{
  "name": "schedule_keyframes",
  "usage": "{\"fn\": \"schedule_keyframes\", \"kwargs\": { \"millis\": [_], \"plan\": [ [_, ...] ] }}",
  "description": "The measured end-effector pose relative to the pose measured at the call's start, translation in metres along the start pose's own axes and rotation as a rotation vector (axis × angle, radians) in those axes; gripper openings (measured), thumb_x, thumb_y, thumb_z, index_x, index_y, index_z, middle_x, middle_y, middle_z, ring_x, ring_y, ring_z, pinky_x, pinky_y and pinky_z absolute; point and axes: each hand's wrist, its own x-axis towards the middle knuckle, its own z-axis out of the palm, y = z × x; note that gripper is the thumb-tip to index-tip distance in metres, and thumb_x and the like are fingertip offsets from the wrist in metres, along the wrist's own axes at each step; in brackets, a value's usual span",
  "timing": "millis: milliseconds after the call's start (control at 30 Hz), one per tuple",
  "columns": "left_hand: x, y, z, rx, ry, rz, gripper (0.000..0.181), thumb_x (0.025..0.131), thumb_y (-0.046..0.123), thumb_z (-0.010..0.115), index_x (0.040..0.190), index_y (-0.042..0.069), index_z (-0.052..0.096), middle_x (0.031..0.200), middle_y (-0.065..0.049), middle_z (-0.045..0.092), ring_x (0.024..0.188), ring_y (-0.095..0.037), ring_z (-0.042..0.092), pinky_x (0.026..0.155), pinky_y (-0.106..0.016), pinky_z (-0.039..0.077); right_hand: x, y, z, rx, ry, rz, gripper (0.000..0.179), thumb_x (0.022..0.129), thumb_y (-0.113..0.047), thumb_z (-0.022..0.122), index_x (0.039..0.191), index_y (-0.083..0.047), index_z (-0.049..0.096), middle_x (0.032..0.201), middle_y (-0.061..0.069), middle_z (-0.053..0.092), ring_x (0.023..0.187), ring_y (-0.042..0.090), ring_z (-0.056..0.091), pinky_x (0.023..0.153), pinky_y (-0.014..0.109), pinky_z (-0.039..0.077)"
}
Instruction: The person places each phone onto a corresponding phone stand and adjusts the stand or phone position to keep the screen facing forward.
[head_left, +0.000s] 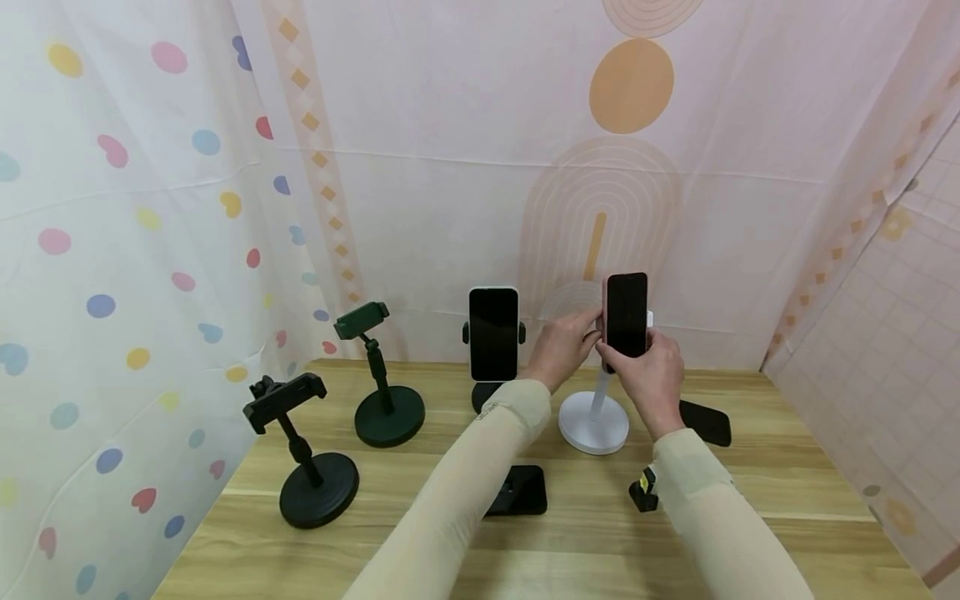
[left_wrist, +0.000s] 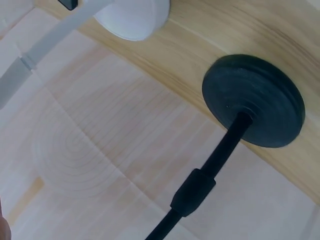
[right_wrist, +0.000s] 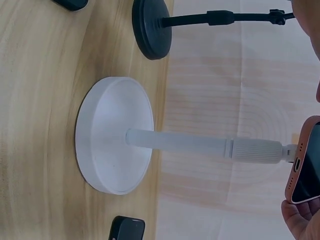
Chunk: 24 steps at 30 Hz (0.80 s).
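A smartphone (head_left: 627,317) with a dark screen and pink edge stands upright at the top of a white phone stand (head_left: 592,425). My right hand (head_left: 654,375) grips its lower part, with the thumb across the front. At the phone's left edge, my left hand (head_left: 561,346) pinches with curled fingers. A bit of the white clamp (head_left: 649,319) shows at the right side; the rest is hidden behind the phone. In the right wrist view the pink phone's bottom edge (right_wrist: 296,167) meets the top of the stand's pole (right_wrist: 255,150).
Left of the hands, a black stand holds a white-edged phone (head_left: 493,333). Farther left stand a green phone stand (head_left: 390,417) and a black one (head_left: 318,492). Two dark phones lie flat, a front phone (head_left: 527,490) and a right phone (head_left: 705,422). A small black-and-yellow object (head_left: 643,490) sits near the right forearm.
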Motion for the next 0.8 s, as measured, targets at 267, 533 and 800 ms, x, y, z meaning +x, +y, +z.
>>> {"fn": "schedule_keyframes", "kwargs": {
  "millis": [267,533,800],
  "plan": [
    [-0.0036,-0.0021,0.0002,0.084,0.031,0.071,0.036,0.094,0.020,0.071,0.128,0.010,0.063,0.106,-0.004,0.073,0.090,-0.013,0.071,0.075,-0.024,0.054,0.0010,-0.0013,0.0001,-0.021,0.022,0.005,0.053,0.081,-0.044,0.080,0.101,0.003,0.065,0.093,0.017,0.066,0.081,0.032,0.061,0.068,0.044,0.047],
    [-0.0046,-0.0008,-0.0018,0.141,0.036,0.112,0.033,0.095,0.020,0.070,0.125,0.009,0.063,0.098,-0.002,0.073,0.083,-0.011,0.070,0.072,-0.021,0.054,0.0010,-0.0032,0.0009,-0.012,0.050,-0.006,0.050,0.081,-0.039,0.081,0.100,0.004,0.065,0.090,0.018,0.067,0.077,0.033,0.063,0.067,0.046,0.050],
    [-0.0050,-0.0007,-0.0047,0.199,0.005,0.122,0.031,0.097,0.021,0.066,0.126,0.009,0.063,0.106,0.000,0.071,0.087,-0.008,0.070,0.073,-0.018,0.053,-0.0015,-0.0059,0.0038,-0.002,0.044,0.038,0.060,0.082,-0.039,0.080,0.113,0.009,0.062,0.105,0.023,0.060,0.099,0.037,0.055,0.081,0.051,0.046]
  ]
}}
